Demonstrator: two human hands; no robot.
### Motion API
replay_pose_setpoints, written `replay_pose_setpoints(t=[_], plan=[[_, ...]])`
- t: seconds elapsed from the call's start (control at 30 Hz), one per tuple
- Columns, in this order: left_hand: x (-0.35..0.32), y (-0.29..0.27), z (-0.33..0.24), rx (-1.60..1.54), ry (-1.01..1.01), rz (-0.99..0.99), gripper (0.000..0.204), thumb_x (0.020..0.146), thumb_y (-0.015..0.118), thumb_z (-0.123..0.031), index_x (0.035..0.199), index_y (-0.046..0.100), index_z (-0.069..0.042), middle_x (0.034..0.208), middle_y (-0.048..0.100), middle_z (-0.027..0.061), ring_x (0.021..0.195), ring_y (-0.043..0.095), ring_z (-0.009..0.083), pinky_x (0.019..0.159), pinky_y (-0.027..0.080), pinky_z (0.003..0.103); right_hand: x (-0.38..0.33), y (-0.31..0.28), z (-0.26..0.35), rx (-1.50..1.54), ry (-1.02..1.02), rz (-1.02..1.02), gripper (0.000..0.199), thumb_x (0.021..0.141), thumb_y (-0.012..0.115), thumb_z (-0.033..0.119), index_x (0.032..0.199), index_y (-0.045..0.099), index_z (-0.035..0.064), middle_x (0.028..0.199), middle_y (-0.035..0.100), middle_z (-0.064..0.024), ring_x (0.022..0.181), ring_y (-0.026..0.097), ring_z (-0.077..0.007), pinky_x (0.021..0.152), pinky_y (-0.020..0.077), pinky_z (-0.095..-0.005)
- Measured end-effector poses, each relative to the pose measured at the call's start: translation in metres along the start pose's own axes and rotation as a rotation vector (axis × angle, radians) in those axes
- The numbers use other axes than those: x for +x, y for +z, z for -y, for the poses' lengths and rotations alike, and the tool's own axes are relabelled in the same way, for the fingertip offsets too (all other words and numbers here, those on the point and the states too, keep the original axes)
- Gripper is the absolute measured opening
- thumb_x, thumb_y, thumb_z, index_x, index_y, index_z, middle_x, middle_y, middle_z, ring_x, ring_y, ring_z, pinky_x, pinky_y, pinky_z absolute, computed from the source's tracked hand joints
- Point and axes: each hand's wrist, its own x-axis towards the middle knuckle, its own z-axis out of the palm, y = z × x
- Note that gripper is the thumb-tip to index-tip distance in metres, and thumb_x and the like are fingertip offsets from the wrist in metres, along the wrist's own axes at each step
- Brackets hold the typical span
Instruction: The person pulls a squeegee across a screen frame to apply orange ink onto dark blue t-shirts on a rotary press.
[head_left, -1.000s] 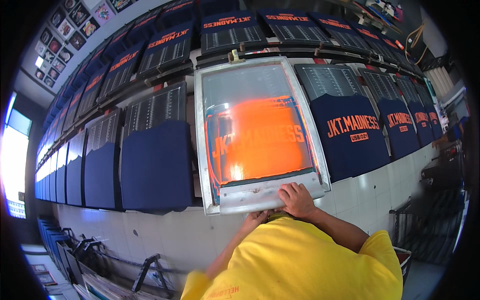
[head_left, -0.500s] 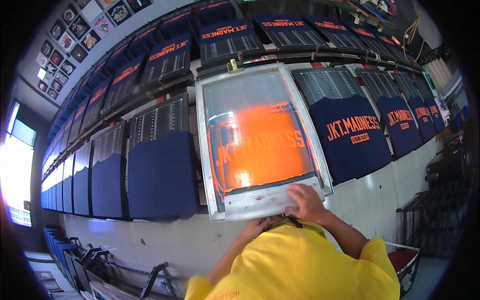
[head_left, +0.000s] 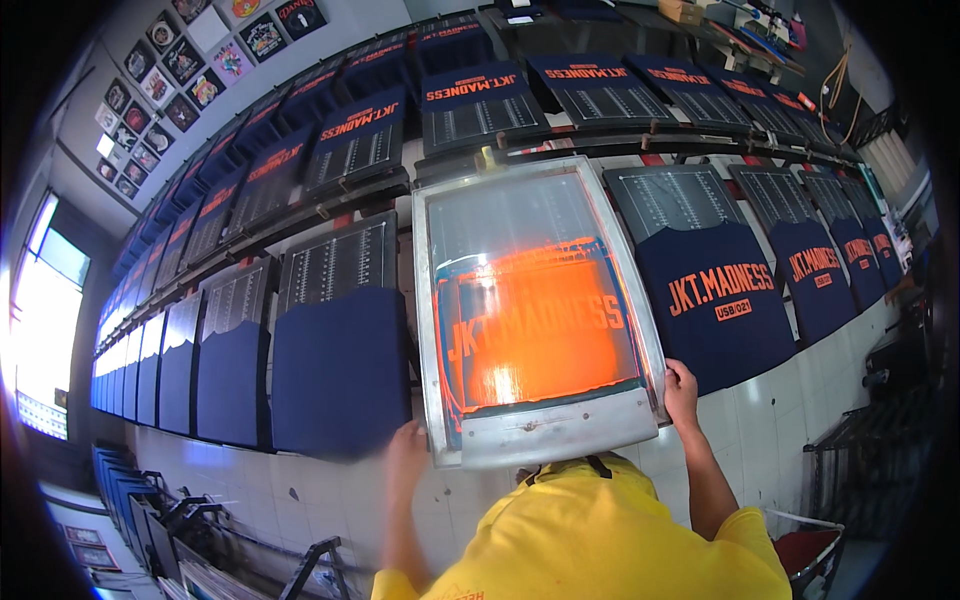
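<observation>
Workshop, pale tiled floor (head_left: 230,470); clock positions taken from the screen's centre. Wall pictures (head_left: 183,60), 10 o'clock. Window (head_left: 50,310), bright, 9 o'clock.

Item: screen (head_left: 530,215), metal-framed, between the plain navy shirt (head_left: 340,370) at 9 and the printed shirt (head_left: 715,300) at 3; whether it is seated flat, cannot tell. Orange ink (head_left: 535,345) across its middle. Metal bar (head_left: 545,432) along its 6 o'clock edge.

Right hand (head_left: 681,395): 4 o'clock, fingers curled round the frame's side. Left hand (head_left: 408,450): between 7 and 8, beside the near corner; blurred, grasp cannot be told.

Handling note: an even hold both sides, frame level and square, fingers clear of the ink, would likely serve best.
</observation>
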Motion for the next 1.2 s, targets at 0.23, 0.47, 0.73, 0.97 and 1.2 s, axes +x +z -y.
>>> replay_pose_setpoints(t=[0.23,0.47,0.73,0.97,1.2], plan=[[0.005,0.021,0.015,-0.152,-0.198,0.145,0.028,0.096,0.057,-0.019,0.114,0.07,-0.001,0.102,0.07,0.0242,0.097,0.068,0.0371,0.085,0.051,0.038,0.0,0.009,-0.003,0.075,0.078,-0.087,0.021,0.091,0.059,0.005,0.106,0.069,-0.0059,0.084,0.07,-0.0098,0.074,0.061,-0.0129,0.069,0.0487,-0.0294],[0.009,0.017,0.018,-0.093,-0.14,0.142,0.017,0.09,0.06,-0.013,0.088,0.066,0.004,0.077,0.062,0.025,0.069,0.06,0.0379,0.067,0.047,0.042,0.0,0.01,-0.004,0.111,0.122,-0.079,0.018,0.091,0.061,0.003,0.103,0.07,-0.0056,0.084,0.069,-0.0078,0.075,0.061,-0.0114,0.07,0.0487,-0.0271],[0.01,0.024,0.029,-0.071,-0.047,0.1,0.019,0.09,0.06,-0.013,0.086,0.066,0.005,0.071,0.061,0.0258,0.064,0.061,0.0377,0.065,0.046,0.044,-0.001,0.014,-0.007,0.063,0.071,-0.107,0.015,0.091,0.061,0.004,0.101,0.069,-0.0044,0.078,0.067,-0.0088,0.07,0.059,-0.0125,0.065,0.048,-0.0292],[-0.007,0.014,-0.023,0.056,-0.012,-0.086,0.031,0.093,0.062,-0.018,0.113,0.068,0.005,0.107,0.071,0.0204,0.105,0.067,0.0342,0.095,0.05,0.038,-0.002,-0.023,0.019,-0.168,-0.155,0.112,0.029,0.089,0.067,0.014,0.113,0.065,-0.0019,0.102,0.068,-0.0204,0.092,0.067,-0.0309,0.083,0.0522,-0.0398],[-0.059,-0.028,-0.085,0.234,0.546,0.328,0.05,0.083,0.072,-0.019,0.13,0.062,-0.003,0.137,0.06,0.0114,0.134,0.048,0.0342,0.111,0.04,0.045,-0.046,-0.07,0.09,-0.589,-0.662,0.63,0.069,0.071,0.083,0.038,0.126,0.059,0.0044,0.141,0.049,-0.0109,0.137,0.041,-0.0288,0.108,0.04,-0.0464]])
